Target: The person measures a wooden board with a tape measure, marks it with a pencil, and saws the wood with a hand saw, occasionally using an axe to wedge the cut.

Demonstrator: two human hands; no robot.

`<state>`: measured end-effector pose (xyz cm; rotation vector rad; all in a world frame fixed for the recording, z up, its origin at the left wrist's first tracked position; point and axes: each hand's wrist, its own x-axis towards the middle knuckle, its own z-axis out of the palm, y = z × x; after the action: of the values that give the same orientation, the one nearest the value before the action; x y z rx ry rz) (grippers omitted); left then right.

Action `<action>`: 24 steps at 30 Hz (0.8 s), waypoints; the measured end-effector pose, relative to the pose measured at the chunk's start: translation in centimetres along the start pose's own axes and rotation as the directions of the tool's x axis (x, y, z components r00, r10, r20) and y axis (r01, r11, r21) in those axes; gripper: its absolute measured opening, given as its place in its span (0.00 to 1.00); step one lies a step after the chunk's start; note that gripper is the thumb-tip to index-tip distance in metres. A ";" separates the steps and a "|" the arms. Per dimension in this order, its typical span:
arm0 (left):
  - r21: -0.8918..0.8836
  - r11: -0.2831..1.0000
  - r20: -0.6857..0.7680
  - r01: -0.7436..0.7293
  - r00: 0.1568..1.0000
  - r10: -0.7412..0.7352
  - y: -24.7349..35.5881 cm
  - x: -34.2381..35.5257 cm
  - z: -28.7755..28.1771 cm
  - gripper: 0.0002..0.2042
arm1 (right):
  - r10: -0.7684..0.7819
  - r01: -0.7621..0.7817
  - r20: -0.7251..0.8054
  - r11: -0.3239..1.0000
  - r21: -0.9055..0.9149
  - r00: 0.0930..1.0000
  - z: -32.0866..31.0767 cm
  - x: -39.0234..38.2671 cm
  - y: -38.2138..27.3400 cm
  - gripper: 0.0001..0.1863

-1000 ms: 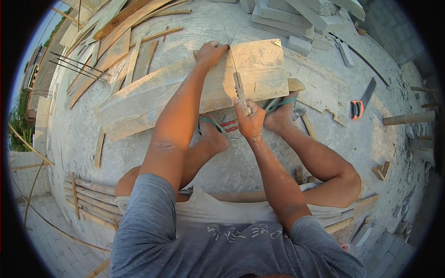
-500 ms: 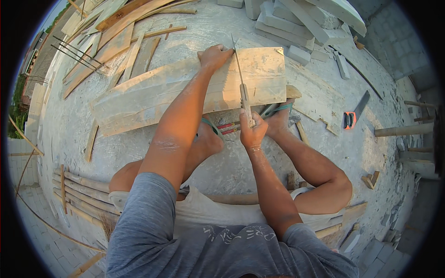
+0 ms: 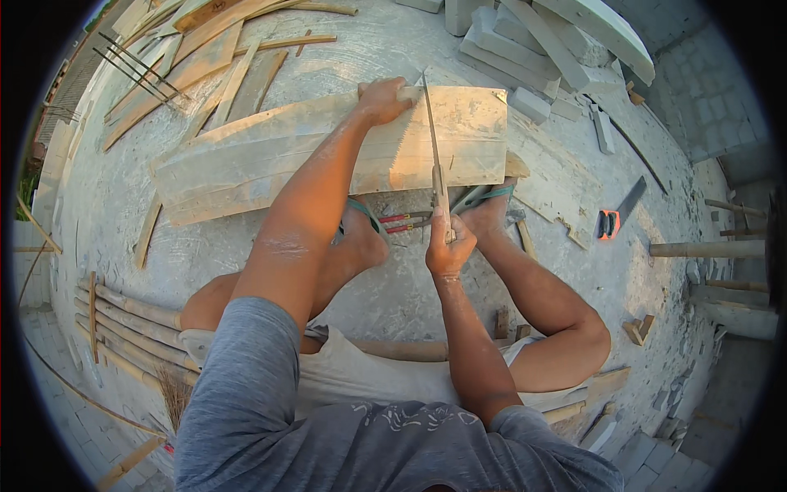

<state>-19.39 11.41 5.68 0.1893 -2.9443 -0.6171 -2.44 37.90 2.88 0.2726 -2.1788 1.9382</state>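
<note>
A pale, worn wooden board (image 3: 246, 164) lies crosswise in front of me above my sandalled feet (image 3: 365, 234). My right hand (image 3: 449, 246) is closed on the wooden handle of a handsaw (image 3: 434, 139), whose blade lies upright across the board near its right part, tip at the far edge. My left hand (image 3: 385, 100) grips the board's far edge just left of the blade. A pair of red-handled pliers or cutters (image 3: 398, 221) lies on the floor below the board.
Loose planks (image 3: 197, 66) and rebar lie back left, white blocks (image 3: 525, 49) back right. A second saw (image 3: 627, 205) with an orange-black handle rests on the concrete floor to the right. Bamboo poles (image 3: 123, 328) lie left of my legs; more poles (image 3: 697, 248) jut at right.
The saw blade and my right hand have moved right and toward me, the blade standing more nearly lengthwise in view. My left hand stays on the board. The view has shifted slightly.
</note>
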 end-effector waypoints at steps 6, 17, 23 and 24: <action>-0.039 0.999 0.094 0.031 0.995 -0.027 3.4 -0.7 -1.0 0.30 | 0.051 -0.051 -0.005 0.986 -0.159 0.999 3.9 10.2 -3.2 0.20; 0.044 0.996 -0.076 0.078 0.994 -0.074 1.9 -0.1 0.9 0.28 | 0.034 -0.033 0.001 0.986 -0.162 0.999 2.9 7.6 -3.2 0.18; 0.034 0.997 -0.083 0.069 0.994 -0.066 -0.5 -0.6 0.8 0.30 | 0.026 -0.019 0.069 0.994 -0.108 0.997 -1.2 0.4 -4.2 0.22; 0.049 0.997 -0.088 0.057 0.995 -0.053 0.4 -0.2 0.8 0.29 | 0.082 -0.073 0.063 0.990 -0.121 0.995 -1.1 1.3 -3.6 0.23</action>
<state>-19.33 12.15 5.15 0.2959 -2.8819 -0.5263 -2.64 38.62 6.78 0.2410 -2.3715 1.8551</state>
